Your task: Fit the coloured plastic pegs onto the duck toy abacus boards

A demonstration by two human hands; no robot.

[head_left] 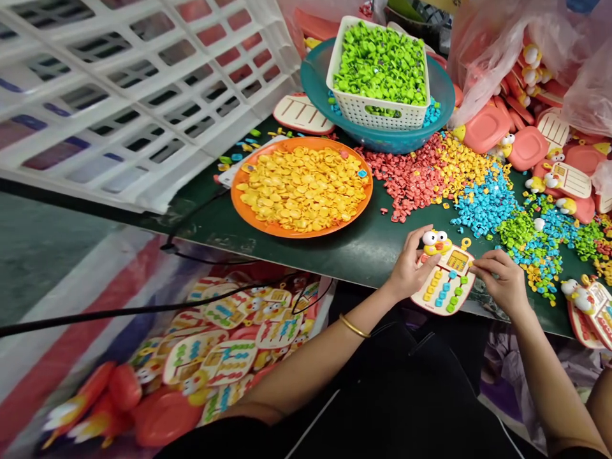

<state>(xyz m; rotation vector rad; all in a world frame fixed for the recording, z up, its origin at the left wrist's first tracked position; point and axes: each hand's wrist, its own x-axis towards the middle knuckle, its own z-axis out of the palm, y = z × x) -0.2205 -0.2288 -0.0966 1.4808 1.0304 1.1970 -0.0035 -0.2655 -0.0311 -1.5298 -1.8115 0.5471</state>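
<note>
My left hand [412,264] grips a cream toy board [442,305] by its upper left side, with the thumb on its front. A yellow chick-like head with bulging white eyes [435,240] tops the board, beside a small yellow ring. Yellow, blue and green beads sit in slanting columns on its face, below a yellow panel. My right hand [502,279] is closed in a pinch at the board's upper right edge, near the green beads. Whatever lies between those fingertips is too small to make out. The board is held tilted over the table's front edge.
An orange plate [239,213] holds yellow pieces. Behind it, a white basket [377,115] of green pieces stands in a teal basin [315,80]. Loose red, yellow, blue and green beads [482,201] cover the right side. A white crate [143,108] leans left; beaded boards [234,360] lie below.
</note>
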